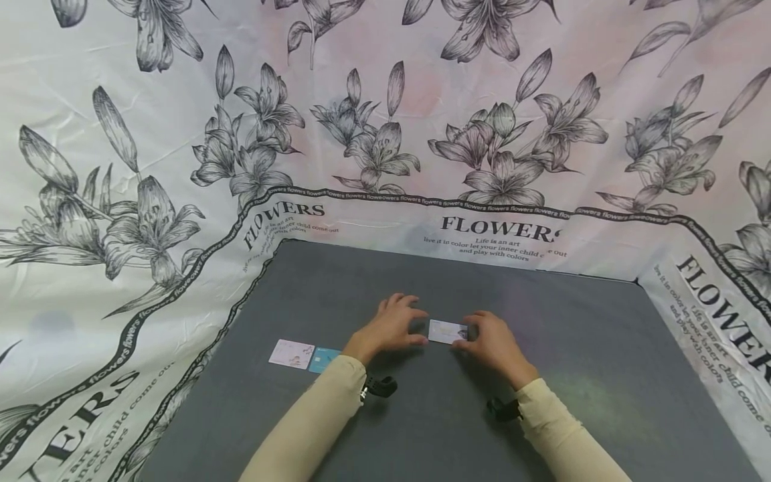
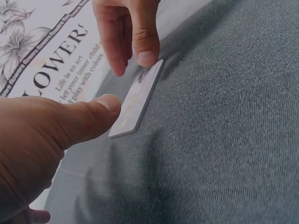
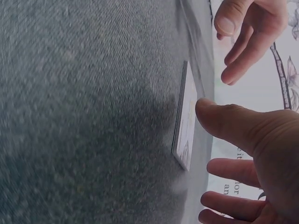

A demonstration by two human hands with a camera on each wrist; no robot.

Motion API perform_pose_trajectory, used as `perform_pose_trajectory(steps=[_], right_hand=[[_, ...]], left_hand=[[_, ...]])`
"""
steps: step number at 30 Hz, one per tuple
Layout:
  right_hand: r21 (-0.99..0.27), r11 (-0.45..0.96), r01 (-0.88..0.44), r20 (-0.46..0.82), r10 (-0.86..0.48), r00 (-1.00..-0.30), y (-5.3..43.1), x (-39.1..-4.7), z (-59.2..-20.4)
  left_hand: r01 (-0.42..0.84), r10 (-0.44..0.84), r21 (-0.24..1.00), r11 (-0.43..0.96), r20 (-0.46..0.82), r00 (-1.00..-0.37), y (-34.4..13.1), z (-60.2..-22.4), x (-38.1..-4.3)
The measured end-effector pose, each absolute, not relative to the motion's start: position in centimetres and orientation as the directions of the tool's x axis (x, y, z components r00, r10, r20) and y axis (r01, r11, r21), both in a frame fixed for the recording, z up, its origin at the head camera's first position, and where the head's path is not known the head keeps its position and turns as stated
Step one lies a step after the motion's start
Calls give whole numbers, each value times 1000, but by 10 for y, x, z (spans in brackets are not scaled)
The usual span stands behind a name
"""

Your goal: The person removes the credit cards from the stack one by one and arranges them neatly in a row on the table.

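Observation:
A thin stack of white cards (image 1: 447,331) lies on the grey cloth between my two hands; its layered edge shows in the right wrist view (image 3: 181,119). At its left end is my left hand (image 1: 394,325), fingers spread and bent a little, holding nothing. My right hand (image 1: 490,341) hovers around the right end, its thumb tip right at the corner in the left wrist view. Near my left forearm lie a pale pink card (image 1: 292,354) and a blue card (image 1: 322,360), side by side, the blue one partly hidden behind the wrist.
Grey cloth (image 1: 578,335) covers the flat surface. White fabric printed with lilies and lettering (image 1: 373,147) stands around it at the back and sides. Dark straps with small devices (image 1: 381,386) sit on both wrists.

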State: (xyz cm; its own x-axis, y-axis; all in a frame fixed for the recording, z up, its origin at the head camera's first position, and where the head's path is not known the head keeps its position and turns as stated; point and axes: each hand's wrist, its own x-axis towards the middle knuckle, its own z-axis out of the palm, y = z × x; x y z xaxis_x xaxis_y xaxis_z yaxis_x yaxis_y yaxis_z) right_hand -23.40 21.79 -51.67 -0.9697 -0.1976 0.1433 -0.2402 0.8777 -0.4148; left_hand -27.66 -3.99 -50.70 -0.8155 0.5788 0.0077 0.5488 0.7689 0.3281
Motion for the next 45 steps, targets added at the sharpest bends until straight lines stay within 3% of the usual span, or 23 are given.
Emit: perform_pose_trajectory(steps=[28,45], right_hand=[[-385,877,-288,74,-282,-957,230,-244,-529],[-412,863,-291,106,-272,-956,232,-240,-531]], left_hand=[[509,556,343,789,-46,-830,-21,-526,-283],[503,533,327,800,-1,-846,-17,-531,-281]])
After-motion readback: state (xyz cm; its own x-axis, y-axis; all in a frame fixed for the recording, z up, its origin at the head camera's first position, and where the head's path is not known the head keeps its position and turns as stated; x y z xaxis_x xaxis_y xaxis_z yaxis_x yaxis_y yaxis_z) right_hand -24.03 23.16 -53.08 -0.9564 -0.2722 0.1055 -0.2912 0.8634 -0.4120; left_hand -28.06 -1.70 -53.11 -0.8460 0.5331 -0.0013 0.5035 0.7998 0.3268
